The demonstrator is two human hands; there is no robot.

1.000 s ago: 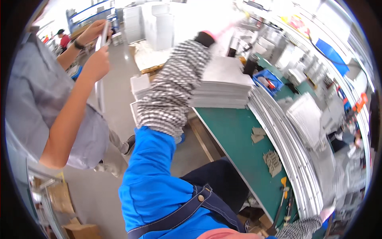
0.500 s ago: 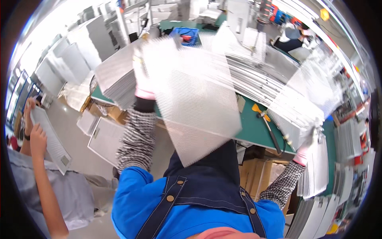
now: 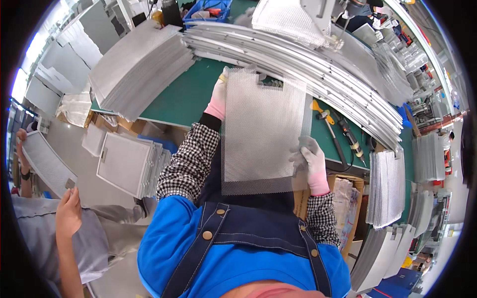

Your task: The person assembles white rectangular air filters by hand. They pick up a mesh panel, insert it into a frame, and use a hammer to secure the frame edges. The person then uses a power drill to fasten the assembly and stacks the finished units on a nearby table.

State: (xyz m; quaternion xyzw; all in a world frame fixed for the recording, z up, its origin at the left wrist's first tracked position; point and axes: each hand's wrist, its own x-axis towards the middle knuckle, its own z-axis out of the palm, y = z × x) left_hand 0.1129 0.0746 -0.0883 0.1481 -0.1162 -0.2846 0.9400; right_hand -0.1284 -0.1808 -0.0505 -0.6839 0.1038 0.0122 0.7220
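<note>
In front of my chest are at least two overlapping sheets of grey metal mesh [image 3: 261, 134], the edges not quite lined up and a notch cut at the top. My left hand [image 3: 218, 99], in a white and pink glove, is closed on their upper left edge. At the lower right edge my gloved right hand [image 3: 314, 161] grips the mesh, with some fingers showing dimly through it. A thick stack of mesh sheets [image 3: 139, 67] lies on the green table to the left, and another stack [image 3: 386, 186] hangs over the table's right edge.
Long metal rails [image 3: 293, 57] curve across the green table [image 3: 171, 92]. A hammer [image 3: 335, 141], a yellow-handled tool [image 3: 318, 108] and an electric screwdriver [image 3: 352, 139] lie right. At left a person [image 3: 69, 213] holds a mesh panel [image 3: 47, 159]. Framed panels [image 3: 126, 166] stand below the table.
My right hand has come in from the far right with a mesh sheet, which now overlaps the one in my left hand. The nearby person's panel has moved lower.
</note>
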